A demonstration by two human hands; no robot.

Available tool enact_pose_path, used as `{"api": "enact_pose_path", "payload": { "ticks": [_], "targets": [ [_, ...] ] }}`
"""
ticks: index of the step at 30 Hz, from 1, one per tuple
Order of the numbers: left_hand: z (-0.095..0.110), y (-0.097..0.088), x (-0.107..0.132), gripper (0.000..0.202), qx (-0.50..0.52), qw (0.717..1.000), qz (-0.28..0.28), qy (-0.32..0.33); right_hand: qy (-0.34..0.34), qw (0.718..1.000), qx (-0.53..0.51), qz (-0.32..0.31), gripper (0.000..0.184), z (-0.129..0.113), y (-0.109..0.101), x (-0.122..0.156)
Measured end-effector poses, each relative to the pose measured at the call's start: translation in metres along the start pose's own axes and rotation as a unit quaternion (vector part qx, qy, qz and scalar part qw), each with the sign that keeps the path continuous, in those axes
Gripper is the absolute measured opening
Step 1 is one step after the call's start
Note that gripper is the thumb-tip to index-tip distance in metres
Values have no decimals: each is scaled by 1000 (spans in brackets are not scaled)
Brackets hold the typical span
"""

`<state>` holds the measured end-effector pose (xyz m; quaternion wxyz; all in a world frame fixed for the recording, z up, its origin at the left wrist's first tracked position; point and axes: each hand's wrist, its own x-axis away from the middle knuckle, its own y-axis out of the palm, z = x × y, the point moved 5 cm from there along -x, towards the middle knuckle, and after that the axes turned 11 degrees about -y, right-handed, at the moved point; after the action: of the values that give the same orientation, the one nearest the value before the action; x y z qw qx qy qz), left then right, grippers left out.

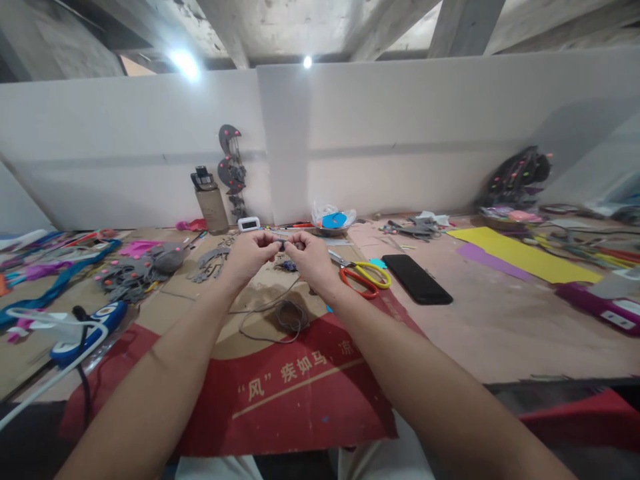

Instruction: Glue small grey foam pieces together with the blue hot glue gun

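Observation:
My left hand [251,255] and my right hand [311,257] meet above the cardboard sheet [280,387], fingers pinched together on a small dark piece [283,246] between them. A thin grey cord runs down from the hands to a loose coil of cord [289,315] lying on the cardboard just below. What the small piece is I cannot make out. A little blue bit [289,266] lies under the hands.
Scissors with orange and yellow handles [361,273] and a black phone [416,279] lie right of my hands. Grey felt cut-outs [135,270] and a glue gun [85,327] sit left. A bottle [211,201], a bowl [333,221] and yellow foam sheet [520,253] stand farther back.

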<state>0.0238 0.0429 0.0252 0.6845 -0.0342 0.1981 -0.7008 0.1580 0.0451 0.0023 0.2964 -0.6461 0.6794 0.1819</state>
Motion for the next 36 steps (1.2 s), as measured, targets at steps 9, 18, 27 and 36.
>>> {"api": "enact_pose_path", "payload": {
  "ticks": [9,18,27,36],
  "targets": [
    [-6,-7,-3,12,-4,999,43,4,-13,998,-41,-38,22,5,5,-1],
    [-4,0,-1,14,-8,1000,12,6,15,1000,-1,-15,18,2,-2,-1],
    [-8,-9,-6,27,-21,993,-102,-56,4,995,72,-68,17,8,-7,-7],
    [3,-4,-2,21,-204,974,-49,89,-138,947,262,-120,11,-9,-3,-2]
  ]
}}
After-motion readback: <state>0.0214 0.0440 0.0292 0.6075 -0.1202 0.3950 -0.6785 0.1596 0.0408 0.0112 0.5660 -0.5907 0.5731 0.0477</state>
